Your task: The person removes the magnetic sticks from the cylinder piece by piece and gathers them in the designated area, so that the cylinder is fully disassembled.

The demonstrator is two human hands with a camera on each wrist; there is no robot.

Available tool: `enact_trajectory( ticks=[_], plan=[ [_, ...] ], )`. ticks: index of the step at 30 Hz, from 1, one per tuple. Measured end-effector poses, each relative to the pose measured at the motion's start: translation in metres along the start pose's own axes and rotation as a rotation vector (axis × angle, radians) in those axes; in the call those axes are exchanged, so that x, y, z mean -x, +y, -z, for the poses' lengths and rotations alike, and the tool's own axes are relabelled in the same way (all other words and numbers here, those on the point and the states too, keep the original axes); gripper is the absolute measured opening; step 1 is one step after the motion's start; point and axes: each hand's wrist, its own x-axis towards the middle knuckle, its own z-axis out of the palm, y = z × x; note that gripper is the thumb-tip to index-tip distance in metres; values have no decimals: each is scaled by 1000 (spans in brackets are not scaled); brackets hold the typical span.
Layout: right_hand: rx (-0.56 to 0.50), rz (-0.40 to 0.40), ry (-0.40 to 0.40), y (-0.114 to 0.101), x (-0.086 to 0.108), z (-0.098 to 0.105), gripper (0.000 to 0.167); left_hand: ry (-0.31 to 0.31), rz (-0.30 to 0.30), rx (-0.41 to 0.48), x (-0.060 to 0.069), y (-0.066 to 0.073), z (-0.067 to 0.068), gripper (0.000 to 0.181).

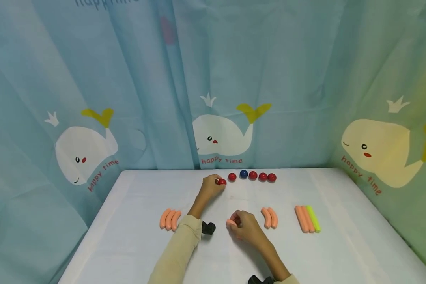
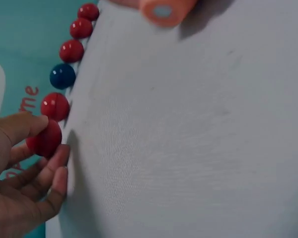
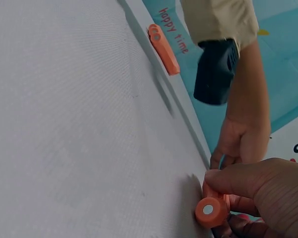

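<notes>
At the left end of a row of balls, my left hand point(image 1: 211, 187) pinches a shiny red ball point(image 2: 45, 139) between thumb and fingers. Right beside it in the row stands another red ball point(image 1: 232, 177), then a blue ball point(image 1: 243, 174) and several more red ones point(image 1: 262, 177). Nearer the front, my right hand point(image 1: 249, 229) holds an orange curved stick point(image 3: 211, 212) between thumb and fingers. A pale round spot shows on the stick's end in the right wrist view. Part of that stick is hidden behind the fingers.
Three orange curved sticks point(image 1: 169, 219) lie side by side at left. Two more curved sticks point(image 1: 269, 217) lie right of my right hand. Farther right are two straight orange sticks point(image 1: 304, 219) and a yellow-green stick point(image 1: 313, 219). A blue curtain point(image 1: 291, 79) hangs behind the white table point(image 1: 127, 252).
</notes>
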Motion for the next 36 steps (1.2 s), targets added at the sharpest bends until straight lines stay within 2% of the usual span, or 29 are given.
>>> enact_trajectory(
  ticks=[6, 11, 15, 20, 24, 29, 36],
  plan=[
    [-9, 5, 1, -1, -1, -1, 14, 45, -43, -88, -16, 0, -4, 26],
    [6, 60, 21, -2, 2, -5, 13, 81, -48, -115, -20, -4, -8, 27],
    [27, 56, 16, -3, 2, -5, 12, 82, -68, -129, -23, -5, -10, 31],
    [34, 17, -4, -2, 0, -1, 12, 55, -75, -111, -28, -5, -14, 39],
    [34, 16, -14, 0, 0, 0, 12, 38, -43, -67, -30, -4, -14, 44],
    [35, 18, -21, 1, 0, -1, 12, 17, -7, -34, -28, -3, -13, 45],
    [28, 10, -13, 0, 1, -1, 12, 20, -2, -31, -26, -1, -12, 45]
  ],
)
